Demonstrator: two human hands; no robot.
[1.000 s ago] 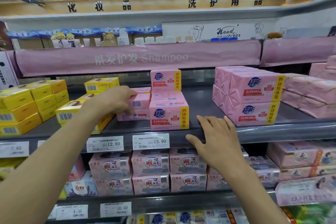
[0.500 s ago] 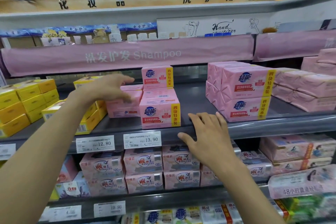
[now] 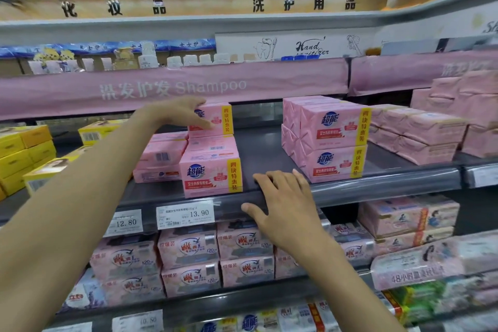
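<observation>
Pink soap pack (image 3: 215, 113) | top of stack (image 3: 213, 178) above 13.90 price tag (image 3: 185, 214) | I see left hand (image 3: 177, 113) grasping it, right hand (image 3: 283, 202) flat on shelf lip (image 3: 377, 191) right of tag | risk: one-handed pull topples stack

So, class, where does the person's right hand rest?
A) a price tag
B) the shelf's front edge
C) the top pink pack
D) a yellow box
B: the right hand lies flat on the shelf edge, while the left hand grips the top pink pack.
</observation>
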